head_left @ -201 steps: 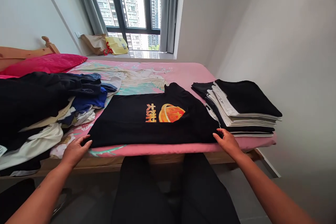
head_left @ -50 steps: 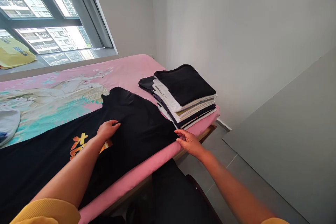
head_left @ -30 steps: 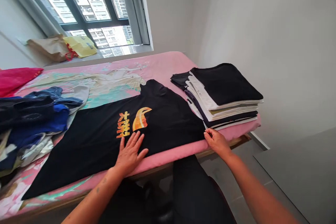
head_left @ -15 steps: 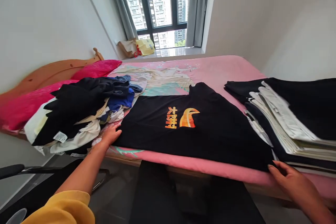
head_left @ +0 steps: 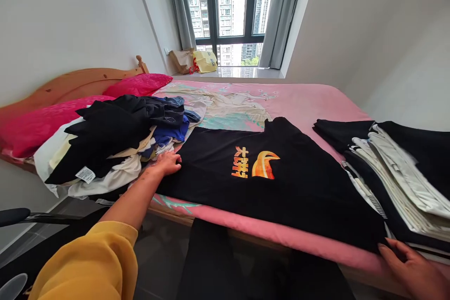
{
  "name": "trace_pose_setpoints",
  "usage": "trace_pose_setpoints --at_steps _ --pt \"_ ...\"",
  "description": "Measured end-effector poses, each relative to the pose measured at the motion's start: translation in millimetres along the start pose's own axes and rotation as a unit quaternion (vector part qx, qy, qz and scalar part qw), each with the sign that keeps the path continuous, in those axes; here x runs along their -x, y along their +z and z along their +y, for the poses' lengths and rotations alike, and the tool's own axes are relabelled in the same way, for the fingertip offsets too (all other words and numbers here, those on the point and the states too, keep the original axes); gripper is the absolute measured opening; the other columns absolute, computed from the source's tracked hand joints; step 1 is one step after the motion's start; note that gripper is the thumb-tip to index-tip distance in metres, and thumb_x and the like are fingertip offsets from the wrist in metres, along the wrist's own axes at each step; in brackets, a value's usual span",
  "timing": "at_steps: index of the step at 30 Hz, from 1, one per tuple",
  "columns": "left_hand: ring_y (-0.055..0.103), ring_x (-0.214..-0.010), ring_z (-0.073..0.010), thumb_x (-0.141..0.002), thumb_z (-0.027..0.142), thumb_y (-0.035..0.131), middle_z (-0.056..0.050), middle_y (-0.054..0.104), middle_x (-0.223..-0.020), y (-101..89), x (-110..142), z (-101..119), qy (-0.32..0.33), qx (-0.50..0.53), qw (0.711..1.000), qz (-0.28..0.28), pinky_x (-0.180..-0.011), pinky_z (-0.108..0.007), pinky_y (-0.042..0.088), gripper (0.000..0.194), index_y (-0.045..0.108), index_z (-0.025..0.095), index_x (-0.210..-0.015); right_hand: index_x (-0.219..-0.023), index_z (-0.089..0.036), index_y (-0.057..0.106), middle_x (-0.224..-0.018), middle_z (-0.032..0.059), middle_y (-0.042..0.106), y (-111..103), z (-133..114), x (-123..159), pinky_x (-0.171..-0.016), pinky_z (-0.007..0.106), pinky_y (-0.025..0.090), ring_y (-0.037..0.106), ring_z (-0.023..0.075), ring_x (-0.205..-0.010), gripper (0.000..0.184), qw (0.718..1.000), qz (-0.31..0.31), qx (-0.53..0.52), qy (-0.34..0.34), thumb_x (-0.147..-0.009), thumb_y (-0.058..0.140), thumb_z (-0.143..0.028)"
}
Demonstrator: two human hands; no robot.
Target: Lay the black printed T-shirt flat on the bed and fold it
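Observation:
A black T-shirt with an orange print lies folded lengthwise along the near edge of the pink bed. My left hand rests at the shirt's left end, fingers curled over the hem. At the shirt's right corner, by the bed edge, is my right hand, its fingers bent against the cloth. A stack of folded clothes, black and white, sits just right of the shirt.
A heap of unfolded clothes, black, blue and cream, lies on the left of the bed beside red pillows. A wooden headboard runs along the left wall. Paper bags sit on the window sill.
My left hand slid from the shirt's middle to its left end. My right hand stayed at the right corner. The view swung left, so the heap of clothes now shows.

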State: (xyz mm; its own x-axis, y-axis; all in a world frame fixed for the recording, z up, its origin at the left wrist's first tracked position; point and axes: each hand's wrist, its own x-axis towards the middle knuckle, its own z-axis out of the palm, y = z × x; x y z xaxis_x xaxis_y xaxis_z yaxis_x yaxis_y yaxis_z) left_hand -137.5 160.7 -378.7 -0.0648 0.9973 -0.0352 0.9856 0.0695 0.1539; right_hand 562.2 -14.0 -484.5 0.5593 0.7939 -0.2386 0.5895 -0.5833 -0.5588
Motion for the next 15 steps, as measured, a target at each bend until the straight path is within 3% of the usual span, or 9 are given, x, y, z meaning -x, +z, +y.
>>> trace_pose_setpoints --at_steps 2,5,10,13,15 --pt "0.057 -0.094 -0.0233 -0.067 0.031 0.052 -0.004 0.064 -0.090 -2.7 -4.7 -4.7 -0.014 0.024 1.000 0.002 -0.085 -0.033 0.040 0.026 0.066 0.021 -0.087 -0.074 -0.039 0.050 -0.069 0.0096 0.064 -0.8 -5.2 2.4 -0.067 0.044 0.041 0.060 0.0301 -0.060 0.027 1.000 0.010 0.000 -0.004 -0.055 0.059 -0.056" --pt "0.059 -0.080 -0.0176 -0.075 0.039 0.043 -0.001 0.063 -0.083 0.7 -6.1 -13.0 -0.047 0.061 0.997 0.011 -0.072 -0.026 0.043 0.033 0.061 0.020 -0.096 -0.072 -0.039 0.050 -0.066 0.0092 0.064 -1.7 -10.3 4.1 -0.067 0.045 0.040 0.058 0.0304 -0.058 0.026 1.000 0.013 0.009 0.002 -0.054 0.058 -0.056" --pt "0.061 -0.083 -0.0195 -0.072 0.054 0.048 -0.005 0.065 -0.088 15.5 -3.5 -16.5 -0.098 0.097 0.990 0.005 -0.071 -0.026 0.044 0.043 0.061 0.019 -0.095 -0.077 -0.039 0.050 -0.061 0.0082 0.062 -3.9 -14.1 7.2 -0.066 0.044 0.040 0.059 0.0298 -0.057 0.028 0.999 -0.007 0.023 0.026 -0.057 0.057 -0.057" --pt "0.061 -0.083 -0.0228 -0.068 0.066 0.050 -0.006 0.065 -0.084 10.9 3.9 -18.9 -0.140 0.105 0.984 -0.002 -0.069 -0.028 0.043 0.052 0.061 0.018 -0.086 -0.079 -0.039 0.050 -0.063 0.0086 0.062 -2.2 -6.4 3.1 -0.063 0.043 0.041 0.059 0.0284 -0.056 0.029 0.999 -0.015 0.032 0.034 -0.059 0.054 -0.060" --pt "0.060 -0.074 -0.0230 -0.065 0.072 0.048 -0.004 0.060 -0.069 2.3 15.2 -22.9 -0.151 0.111 0.981 -0.047 -0.061 -0.029 0.041 0.053 0.057 0.019 -0.069 -0.078 -0.038 0.051 -0.064 0.0105 0.063 0.4 1.4 -2.1 -0.062 0.042 0.040 0.059 0.0271 -0.053 0.028 0.999 -0.003 0.044 -0.003 -0.060 0.054 -0.059"
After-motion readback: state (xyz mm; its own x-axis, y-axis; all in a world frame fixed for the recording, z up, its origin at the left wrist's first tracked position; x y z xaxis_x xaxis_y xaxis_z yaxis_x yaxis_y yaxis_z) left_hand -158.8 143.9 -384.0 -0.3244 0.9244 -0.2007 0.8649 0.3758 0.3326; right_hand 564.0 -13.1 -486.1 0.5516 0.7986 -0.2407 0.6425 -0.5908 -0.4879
